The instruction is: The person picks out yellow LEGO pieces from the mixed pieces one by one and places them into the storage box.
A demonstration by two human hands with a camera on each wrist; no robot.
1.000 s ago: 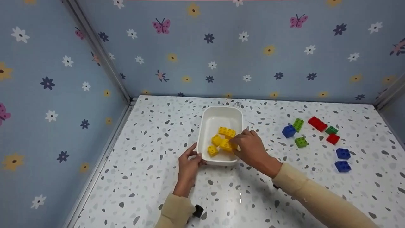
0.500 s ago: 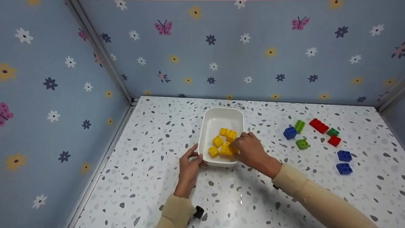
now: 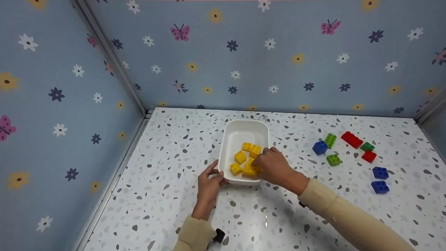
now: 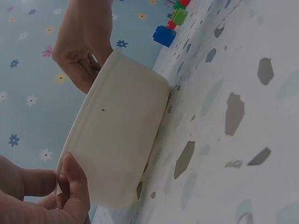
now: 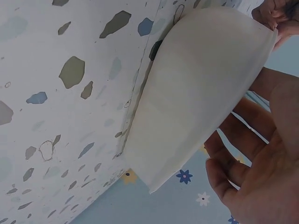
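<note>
A white plastic tub point(image 3: 240, 131) stands on the speckled table with several yellow building bricks point(image 3: 240, 157) in its nearer half. My left hand point(image 3: 208, 186) grips the tub's near left corner; in the left wrist view, thumb and fingers pinch the rim of the tub point(image 4: 117, 116). Over the right rim reaches my right hand point(image 3: 277, 168), its fingertips down on a yellow brick point(image 3: 257, 168) beside a larger one. That brick is partly covered by the fingers. From the right wrist camera, the tub's wall point(image 5: 187, 88) hides the fingertips of my right hand point(image 5: 261, 149).
To the right of the tub lie loose bricks: a blue one point(image 3: 320, 147), light green ones point(image 3: 333, 160), a long red one point(image 3: 352, 139), a dark green one point(image 3: 367, 146), a small red one point(image 3: 369, 156) and two more blue bricks point(image 3: 380, 187). A patterned wall point(image 3: 223, 59) closes the back.
My right fingers have lowered the yellow brick slightly beside the larger one in the tub. The left hand keeps its place on the rim. The whole head view has shifted a little.
</note>
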